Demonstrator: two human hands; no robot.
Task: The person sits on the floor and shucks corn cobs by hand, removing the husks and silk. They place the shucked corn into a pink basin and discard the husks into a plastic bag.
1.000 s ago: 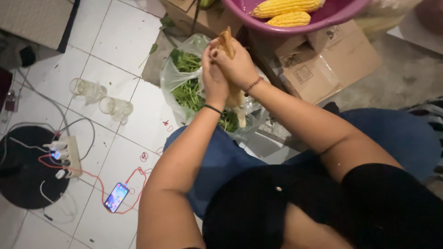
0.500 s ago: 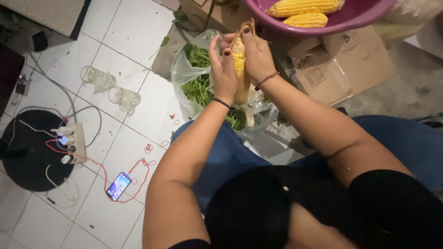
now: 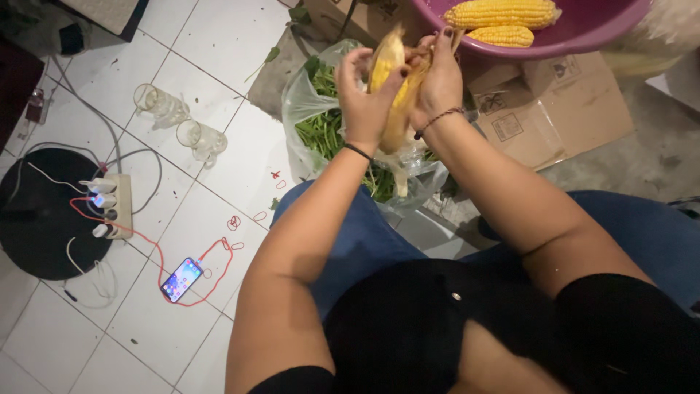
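- Gripping an ear of corn (image 3: 394, 95) from both sides, the left hand (image 3: 364, 95) and the right hand (image 3: 437, 80) are closing around it, fingers wrapped on its husk.
- The ear is standing nearly upright between the two hands, its pale stalk end pointing down, above a clear plastic bag (image 3: 306, 109) of green leaves.
- A purple bowl (image 3: 583, 33) is sitting just beyond the hands, holding two peeled yellow cobs (image 3: 503, 13).
- Flattened cardboard boxes (image 3: 561, 109) are lying under and beside the bowl.
- On the white tiled floor (image 3: 204, 44) to the left, two glass mugs (image 3: 179, 120) are lying on their sides.
- A power strip (image 3: 109, 204) is resting on a round black mat, with a red cable running to a lit phone (image 3: 181, 279).
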